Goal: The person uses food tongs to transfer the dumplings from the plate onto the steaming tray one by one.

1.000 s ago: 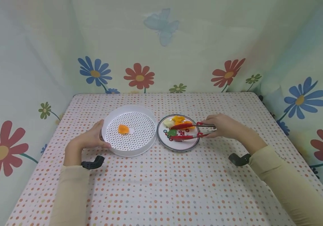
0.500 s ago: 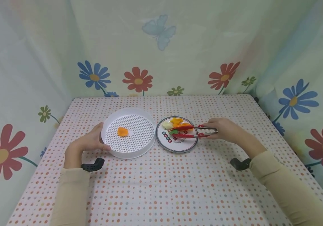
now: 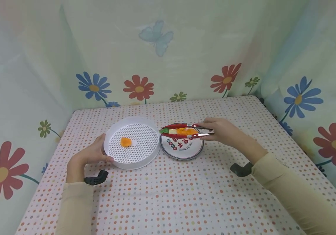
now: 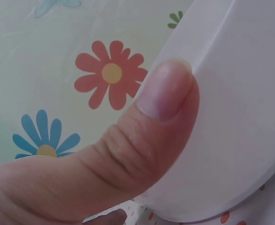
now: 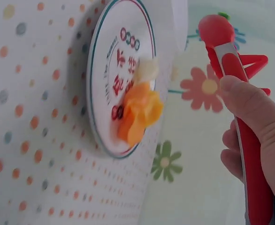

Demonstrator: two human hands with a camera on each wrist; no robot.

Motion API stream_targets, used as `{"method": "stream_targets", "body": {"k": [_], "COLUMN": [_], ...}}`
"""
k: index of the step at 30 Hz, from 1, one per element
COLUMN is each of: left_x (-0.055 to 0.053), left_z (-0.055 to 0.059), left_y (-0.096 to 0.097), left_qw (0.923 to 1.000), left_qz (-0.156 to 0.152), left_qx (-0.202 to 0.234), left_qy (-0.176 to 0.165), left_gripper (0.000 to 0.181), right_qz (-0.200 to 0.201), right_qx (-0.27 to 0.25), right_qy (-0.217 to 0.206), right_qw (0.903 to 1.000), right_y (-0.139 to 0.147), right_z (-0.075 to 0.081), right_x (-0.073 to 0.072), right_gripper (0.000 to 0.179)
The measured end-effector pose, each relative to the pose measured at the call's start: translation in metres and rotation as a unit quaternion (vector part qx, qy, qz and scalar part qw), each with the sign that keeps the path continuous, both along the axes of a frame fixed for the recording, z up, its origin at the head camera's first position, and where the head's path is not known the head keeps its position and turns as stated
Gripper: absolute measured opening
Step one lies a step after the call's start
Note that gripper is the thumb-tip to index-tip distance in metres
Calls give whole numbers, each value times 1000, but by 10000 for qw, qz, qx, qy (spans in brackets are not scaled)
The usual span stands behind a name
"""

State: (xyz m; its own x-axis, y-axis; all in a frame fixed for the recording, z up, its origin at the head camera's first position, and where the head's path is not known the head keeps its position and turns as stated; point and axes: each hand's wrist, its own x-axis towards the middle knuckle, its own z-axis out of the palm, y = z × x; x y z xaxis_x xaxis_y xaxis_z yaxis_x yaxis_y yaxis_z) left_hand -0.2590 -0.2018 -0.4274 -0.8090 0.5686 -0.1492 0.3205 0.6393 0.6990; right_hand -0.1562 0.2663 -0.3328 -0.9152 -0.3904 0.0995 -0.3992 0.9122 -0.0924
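My left hand (image 3: 92, 152) holds the near left side of a round white perforated basket (image 3: 132, 165); in the left wrist view the thumb (image 4: 160, 103) presses on its smooth outer wall. One orange piece (image 3: 125, 142) lies on the basket's holed floor. My right hand (image 3: 221, 131) grips red tongs (image 3: 179, 125) with metal arms, thumb along one arm in the right wrist view. Between the tong tips is a green piece (image 3: 164, 131), raised over the plate's left edge, close to the basket. Beneath, a white plate (image 3: 185, 154) bears orange-yellow pieces (image 5: 139, 112) and a pale piece (image 5: 147, 70).
Plate and basket stand side by side on a dotted tablecloth (image 3: 156, 202). A flowered curtain (image 3: 106, 39) hangs behind the table and along both sides. Dark wrist mounts (image 3: 96, 178) stick out from both forearms near the sleeve cuffs.
The tongs have closed on the green piece and lifted it off the plate, moving left toward the basket. My left hand keeps its hold on the basket. The head view has shifted slightly.
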Motion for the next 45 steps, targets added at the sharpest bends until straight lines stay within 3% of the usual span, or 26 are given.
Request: {"method": "stream_targets", "body": {"k": [8, 13, 23, 35, 45], "left_x": [1, 3, 4, -2, -2], "left_z": [-5, -4, -3, 3, 5], "left_y": [0, 1, 3, 5, 3], "left_qw": [9998, 9999, 9999, 10000, 9999], "left_qz": [-178, -117, -26, -29, -11], "left_qx": [115, 65, -100, -84, -47], "left_qy": [19, -12, -38, 37, 94], "left_gripper": [121, 122, 124, 125, 126], "right_qz": [892, 1130, 649, 360, 246], "right_qx": [662, 875, 1040, 1327, 1252], "right_qy": [617, 807, 840, 861, 524], "right_qw": [9919, 9864, 9889, 9868, 9904], "right_y": [-46, -72, -93, -125, -134], "right_z": [-6, -16, -35, -38, -39], "right_x": [-18, -26, -39, -53, -58], "right_gripper": [52, 48, 46, 53, 52]}}
